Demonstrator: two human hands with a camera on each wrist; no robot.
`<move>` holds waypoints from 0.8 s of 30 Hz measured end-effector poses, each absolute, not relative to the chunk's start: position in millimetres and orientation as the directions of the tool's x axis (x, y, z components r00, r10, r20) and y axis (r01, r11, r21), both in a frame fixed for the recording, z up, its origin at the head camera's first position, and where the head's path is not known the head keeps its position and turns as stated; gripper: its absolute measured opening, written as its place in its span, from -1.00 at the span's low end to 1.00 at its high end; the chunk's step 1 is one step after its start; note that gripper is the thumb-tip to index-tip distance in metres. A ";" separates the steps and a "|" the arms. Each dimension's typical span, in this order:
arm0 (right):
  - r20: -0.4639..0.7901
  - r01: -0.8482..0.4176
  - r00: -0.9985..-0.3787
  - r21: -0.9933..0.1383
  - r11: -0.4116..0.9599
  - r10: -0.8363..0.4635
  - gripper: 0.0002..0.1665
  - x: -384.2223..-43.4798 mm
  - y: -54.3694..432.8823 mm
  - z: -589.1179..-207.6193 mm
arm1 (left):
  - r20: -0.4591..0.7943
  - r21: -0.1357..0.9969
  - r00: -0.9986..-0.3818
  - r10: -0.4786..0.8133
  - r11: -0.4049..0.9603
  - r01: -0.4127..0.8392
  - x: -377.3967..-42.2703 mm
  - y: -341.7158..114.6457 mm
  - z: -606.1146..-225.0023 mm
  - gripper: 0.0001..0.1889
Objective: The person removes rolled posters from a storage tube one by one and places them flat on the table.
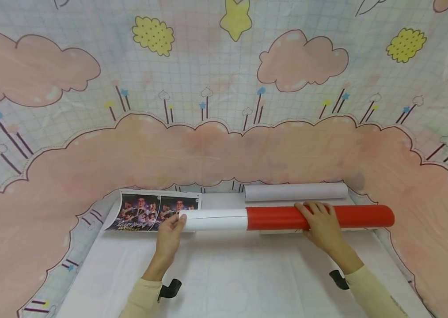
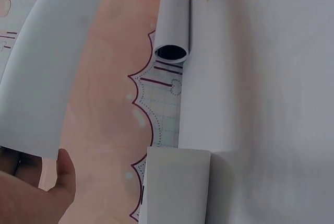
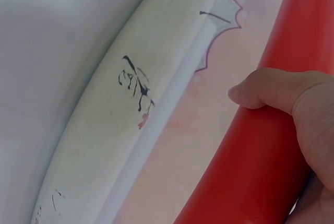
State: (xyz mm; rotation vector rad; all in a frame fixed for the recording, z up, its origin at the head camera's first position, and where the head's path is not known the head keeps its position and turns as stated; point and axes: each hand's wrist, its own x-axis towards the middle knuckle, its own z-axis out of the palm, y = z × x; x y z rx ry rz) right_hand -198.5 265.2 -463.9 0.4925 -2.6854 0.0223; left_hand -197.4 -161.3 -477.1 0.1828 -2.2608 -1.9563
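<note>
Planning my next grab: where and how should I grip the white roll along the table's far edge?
Probably lightly around the middle of the white roll, from above: it lies on its side, hollow-ended, and the cream roll lies along its near side.

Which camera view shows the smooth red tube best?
The head view: it shows the smooth red tube end to end, partly under the right hand. The right wrist view shows only one close section; the left wrist view, only a red sliver.

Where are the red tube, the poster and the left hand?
Red tube (image 1: 273, 218), head view: left part of its side.
Poster (image 1: 150, 210), head view: printed face.
Left hand (image 1: 169, 237), head view: below its thumb.
</note>
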 end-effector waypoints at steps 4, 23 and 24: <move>0.393 -0.338 -0.858 0.051 0.940 -0.330 0.00 -198.2 269.0 -463.7 | 0.034 0.990 -0.980 -0.195 0.142 0.006 -197.1 -164.7 -476.0 -0.64; 0.393 -0.308 -0.869 0.046 0.950 -0.301 0.02 -195.4 285.7 -465.0 | -0.002 0.988 -0.979 -0.202 0.152 -0.033 -197.4 -178.7 -476.0 -0.61; 0.398 -0.310 -0.866 0.045 0.950 -0.302 0.02 -195.3 286.6 -465.2 | -0.011 0.987 -0.979 -0.203 0.157 -0.044 -197.0 -179.7 -476.3 -0.59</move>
